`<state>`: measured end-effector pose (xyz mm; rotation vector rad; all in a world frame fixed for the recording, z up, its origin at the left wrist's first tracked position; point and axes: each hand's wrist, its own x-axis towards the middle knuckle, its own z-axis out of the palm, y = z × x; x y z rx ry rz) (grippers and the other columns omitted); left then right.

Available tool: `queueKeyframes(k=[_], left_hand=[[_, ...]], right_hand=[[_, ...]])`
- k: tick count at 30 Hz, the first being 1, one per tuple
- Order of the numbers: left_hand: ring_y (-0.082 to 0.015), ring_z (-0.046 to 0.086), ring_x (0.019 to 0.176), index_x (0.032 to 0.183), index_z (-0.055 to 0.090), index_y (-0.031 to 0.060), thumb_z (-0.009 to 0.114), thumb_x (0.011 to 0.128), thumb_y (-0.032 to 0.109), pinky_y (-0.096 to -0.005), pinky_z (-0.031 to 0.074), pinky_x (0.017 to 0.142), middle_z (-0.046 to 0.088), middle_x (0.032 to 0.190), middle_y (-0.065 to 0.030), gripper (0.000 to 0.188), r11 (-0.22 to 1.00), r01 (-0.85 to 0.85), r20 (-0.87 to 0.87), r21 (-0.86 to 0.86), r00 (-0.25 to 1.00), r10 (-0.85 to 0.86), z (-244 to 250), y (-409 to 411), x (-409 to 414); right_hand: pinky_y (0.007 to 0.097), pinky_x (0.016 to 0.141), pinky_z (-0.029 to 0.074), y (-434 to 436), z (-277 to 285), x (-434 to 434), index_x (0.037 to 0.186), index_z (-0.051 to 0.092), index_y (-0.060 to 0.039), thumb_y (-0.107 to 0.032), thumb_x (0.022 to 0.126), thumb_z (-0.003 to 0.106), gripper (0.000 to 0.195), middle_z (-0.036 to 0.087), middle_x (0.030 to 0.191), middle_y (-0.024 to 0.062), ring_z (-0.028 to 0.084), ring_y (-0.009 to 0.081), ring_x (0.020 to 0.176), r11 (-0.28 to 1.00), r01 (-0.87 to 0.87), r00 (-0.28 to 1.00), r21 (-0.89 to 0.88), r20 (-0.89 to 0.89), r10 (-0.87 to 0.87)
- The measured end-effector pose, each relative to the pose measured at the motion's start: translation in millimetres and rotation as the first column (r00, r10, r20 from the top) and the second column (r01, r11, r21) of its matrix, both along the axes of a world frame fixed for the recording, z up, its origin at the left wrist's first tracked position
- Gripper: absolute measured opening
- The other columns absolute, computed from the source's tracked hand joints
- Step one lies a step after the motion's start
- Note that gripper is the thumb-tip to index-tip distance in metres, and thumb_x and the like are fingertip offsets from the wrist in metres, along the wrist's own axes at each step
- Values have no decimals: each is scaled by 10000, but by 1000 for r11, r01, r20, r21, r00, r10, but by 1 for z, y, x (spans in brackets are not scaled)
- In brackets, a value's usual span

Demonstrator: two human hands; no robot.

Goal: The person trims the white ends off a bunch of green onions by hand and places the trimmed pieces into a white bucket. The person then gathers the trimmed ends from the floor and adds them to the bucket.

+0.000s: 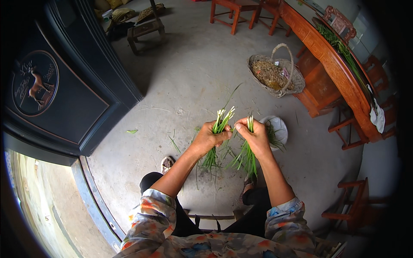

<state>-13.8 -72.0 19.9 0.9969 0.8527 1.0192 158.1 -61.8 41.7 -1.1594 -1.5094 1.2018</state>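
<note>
My left hand (pixel 209 137) is closed around a bunch of thin green stalks with pale cut ends (pixel 222 121), which looks like garlic chives. The pale ends point up and away from me, and the green leaves hang below the fist. Just to the right, my right hand (pixel 255 133) holds a smaller bunch of the same stalks (pixel 248 154). Its thumb and forefinger pinch near a thin strand between the hands. Beside the right hand stands a white bucket (pixel 281 129), with green leaves draped over its near side. Loose green scraps (pixel 174 144) lie on the concrete floor.
A wicker basket (pixel 298 84) of dried brown matter stands ahead right. Beyond it, a carved wooden table (pixel 335 61) bears a heap of greens (pixel 338 45). Wooden chairs (pixel 350 206) stand along the right. A dark door (pixel 67 96) is at left, a low stool (pixel 143 30) at the upper left.
</note>
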Motion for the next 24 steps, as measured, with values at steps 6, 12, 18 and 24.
queueKeyframes(k=[6,12,18,24], left_hand=[[-66,424,490,859,599,28,691,765,73,-214,319,449,569,690,-17,139,997,-55,145,-48,987,62,-4,2,-4],[-65,407,488,852,595,29,686,769,74,-219,301,447,533,660,5,131,997,-41,151,-58,987,49,-2,2,-5],[-67,381,487,842,579,28,669,780,92,-225,288,450,496,639,14,126,993,-95,139,-73,985,104,3,3,-9],[-73,375,486,841,575,25,654,790,115,-227,284,455,479,626,14,130,987,-159,70,-33,985,161,0,4,-9]], right_hand=[[211,544,357,-4,-5,-4,873,584,3,-119,842,616,130,505,689,-39,421,35,623,997,-73,997,-18,22,74],[220,532,341,-3,-6,-5,856,577,-13,-101,826,618,102,476,673,-55,400,36,606,978,-150,989,-148,-36,146],[217,548,340,-3,-2,-2,833,570,-22,-133,834,598,115,487,678,-50,411,38,621,962,-206,977,-181,23,213],[200,508,286,-7,10,-5,829,562,-28,-140,843,577,113,452,662,-56,358,33,572,926,-265,964,-270,-65,257]])
